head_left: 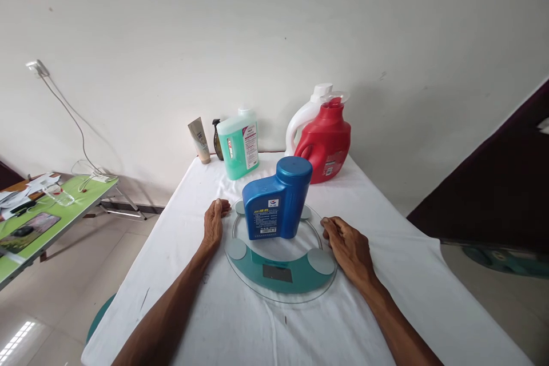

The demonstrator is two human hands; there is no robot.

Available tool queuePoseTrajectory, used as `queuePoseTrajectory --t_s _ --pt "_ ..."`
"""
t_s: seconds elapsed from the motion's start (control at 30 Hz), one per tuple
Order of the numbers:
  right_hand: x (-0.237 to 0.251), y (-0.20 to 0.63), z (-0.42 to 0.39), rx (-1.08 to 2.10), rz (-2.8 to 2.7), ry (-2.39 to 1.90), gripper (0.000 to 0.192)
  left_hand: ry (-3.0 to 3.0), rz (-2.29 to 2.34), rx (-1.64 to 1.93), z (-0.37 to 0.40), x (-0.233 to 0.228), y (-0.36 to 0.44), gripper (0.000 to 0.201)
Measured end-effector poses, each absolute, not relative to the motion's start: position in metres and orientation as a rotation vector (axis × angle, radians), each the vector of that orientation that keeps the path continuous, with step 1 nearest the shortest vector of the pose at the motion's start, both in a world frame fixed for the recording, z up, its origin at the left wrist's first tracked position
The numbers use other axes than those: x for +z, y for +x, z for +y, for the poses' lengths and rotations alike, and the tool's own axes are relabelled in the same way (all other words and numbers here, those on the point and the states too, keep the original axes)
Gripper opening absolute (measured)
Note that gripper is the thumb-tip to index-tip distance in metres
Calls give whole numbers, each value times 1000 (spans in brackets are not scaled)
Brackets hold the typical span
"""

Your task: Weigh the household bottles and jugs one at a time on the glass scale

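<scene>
Blue bottle stands upright, centred on the round glass scale, clear of its display. My left hand and right hand lie flat and empty on the white cloth, flanking the scale's rim, steadying it.

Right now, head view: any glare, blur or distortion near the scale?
Head view: sharp, soft even light; the scale display reads dark, no strong glare; faint shadows under the blue bottle, left hand and right hand; wide-angle bending at edges.
</scene>
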State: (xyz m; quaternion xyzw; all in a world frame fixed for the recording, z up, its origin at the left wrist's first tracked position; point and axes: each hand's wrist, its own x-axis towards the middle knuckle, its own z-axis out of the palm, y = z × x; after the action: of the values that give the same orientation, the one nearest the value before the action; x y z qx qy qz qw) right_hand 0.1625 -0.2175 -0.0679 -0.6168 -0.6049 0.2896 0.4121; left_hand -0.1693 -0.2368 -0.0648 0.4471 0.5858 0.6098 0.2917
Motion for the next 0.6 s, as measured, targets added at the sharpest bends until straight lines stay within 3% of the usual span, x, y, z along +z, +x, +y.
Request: queuePoseTrajectory --t_s 0.6 --pt "-67 160 -217 657 -1580 -1597 41 1251 1579 1609 -238 -63 -167 77"
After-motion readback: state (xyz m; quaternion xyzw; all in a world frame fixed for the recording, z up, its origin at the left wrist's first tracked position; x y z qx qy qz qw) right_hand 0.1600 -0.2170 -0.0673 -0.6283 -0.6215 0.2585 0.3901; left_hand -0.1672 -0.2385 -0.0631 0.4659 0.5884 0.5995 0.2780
